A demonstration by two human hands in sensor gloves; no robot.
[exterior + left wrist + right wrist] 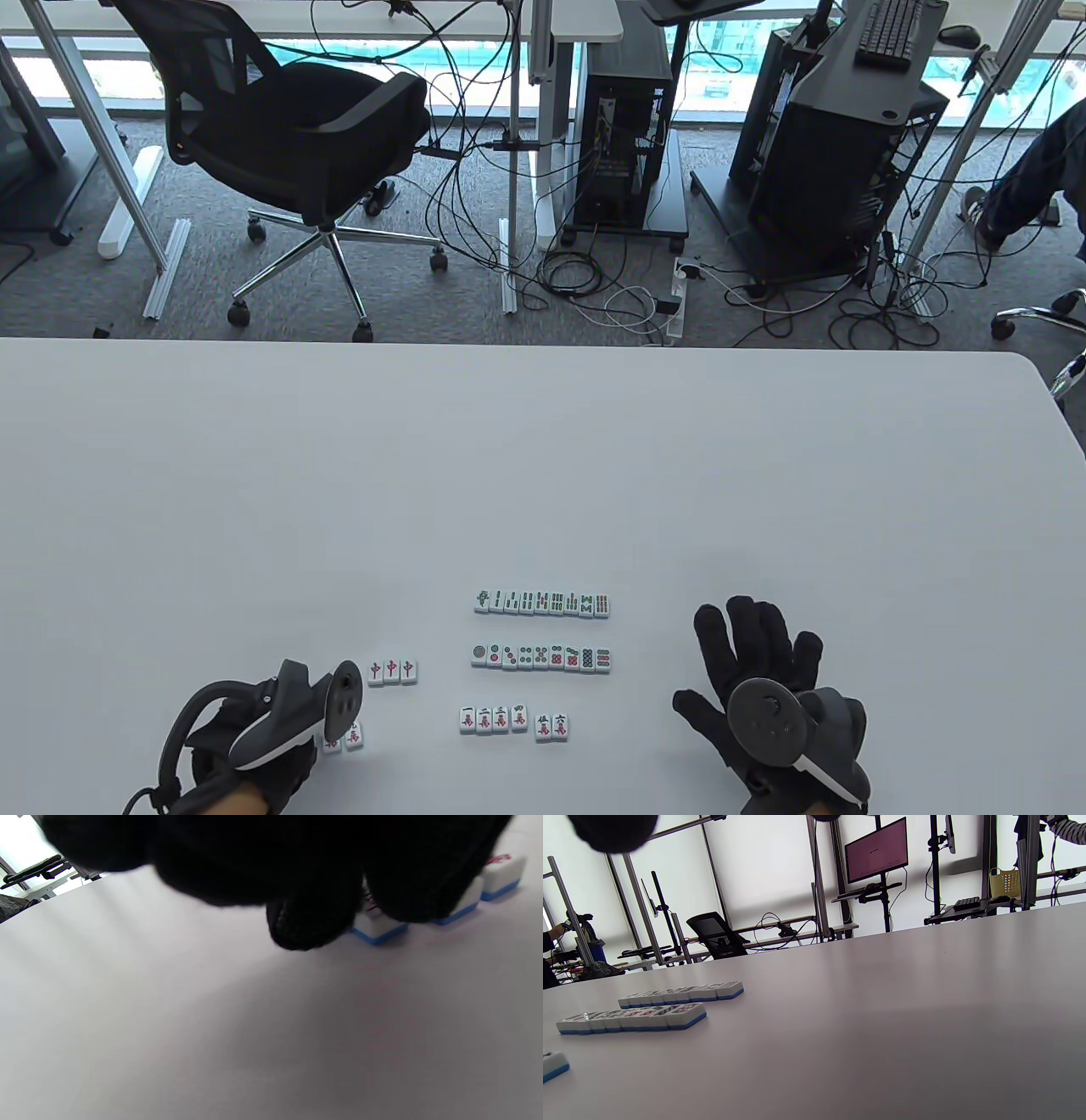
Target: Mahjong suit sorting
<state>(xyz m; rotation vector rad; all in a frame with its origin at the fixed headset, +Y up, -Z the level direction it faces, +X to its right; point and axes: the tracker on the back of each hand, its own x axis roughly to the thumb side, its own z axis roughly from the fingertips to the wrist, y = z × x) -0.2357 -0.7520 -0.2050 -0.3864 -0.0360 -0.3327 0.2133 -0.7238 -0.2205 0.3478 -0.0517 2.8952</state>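
The mahjong tiles lie face up on the white surface in front of me, mostly sorted into rows: a bamboo row farthest from me, a circles row just nearer, and a character row nearest, with two more character tiles set just to its right, slightly apart from it and a touch lower. Off to the left of these sit three red-marked tiles side by side, and near them, closer to me, are two more tiles that my left hand has reached. From the left wrist view my gloved fingertips come down right at those blue-backed tiles, touching or all but touching the nearest one, though I cannot tell whether I have hold of any tile. My right hand rests well to the right of the rows, its fingers spread and straight, holding nothing. Beyond the far edge of the surface stand a black office chair and computer towers amid tangled cables on the floor.
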